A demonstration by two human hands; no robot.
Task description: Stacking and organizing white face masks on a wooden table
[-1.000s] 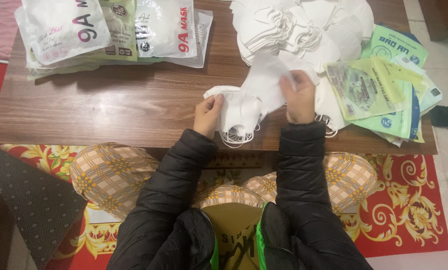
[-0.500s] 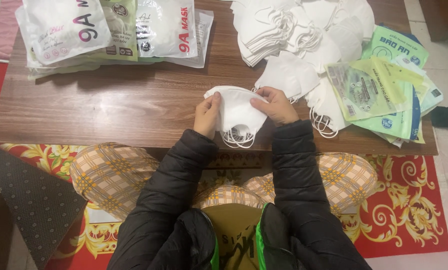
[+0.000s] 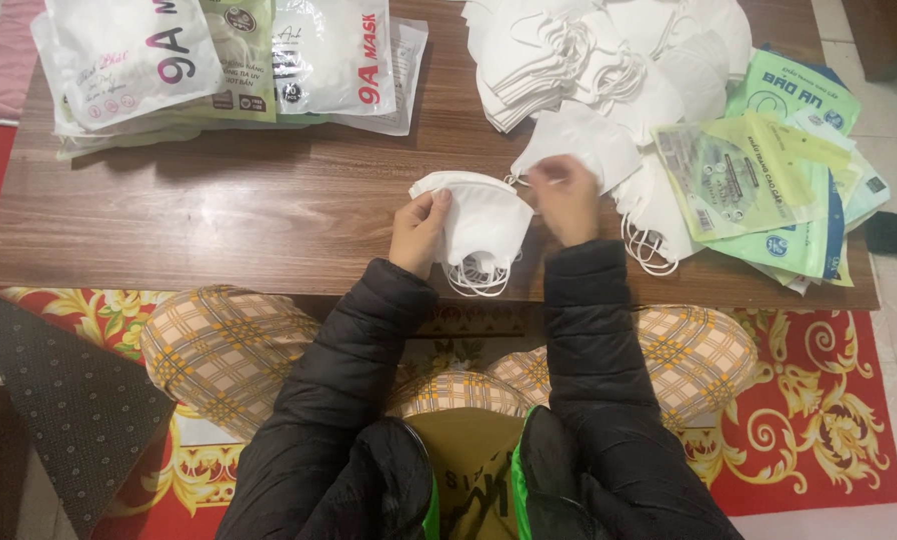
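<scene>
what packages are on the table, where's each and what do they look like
White pouches: table's far left corner, overlapping flat glossy bags, white with green panels.
Green packets: table's right edge, fanned flat sleeves, pale green, yellow-green and blue.
No screens or signs.

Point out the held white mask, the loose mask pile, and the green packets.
white mask [image 3: 484,222]: head view, front panel.
mask pile [image 3: 609,60]: head view, middle of heap.
green packets [image 3: 769,190]: head view, top packet's face.
</scene>
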